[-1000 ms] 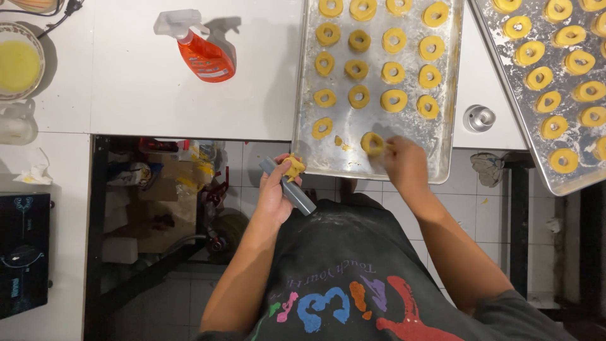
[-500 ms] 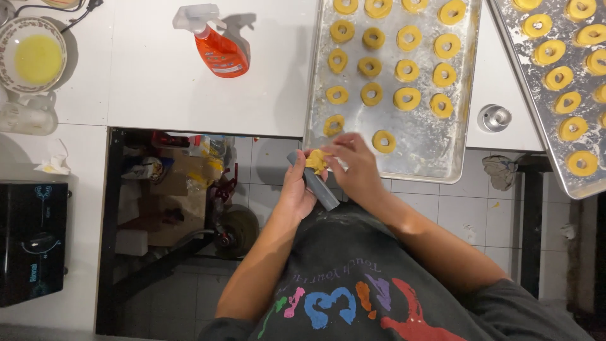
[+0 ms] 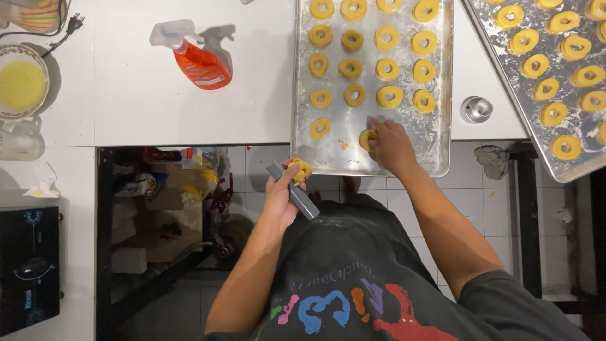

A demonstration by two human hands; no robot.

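Orange spray bottle (image 3: 201, 58) left of baking tray (image 3: 435, 142), right hand (image 3: 390, 144) on dough ring (image 3: 366, 139)

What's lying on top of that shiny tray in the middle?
The metal tray carries rows of yellow dough rings and flour dust. The right hand sets another ring down, hiding most of it.

head camera, straight down, over counter (image 3: 158, 95)
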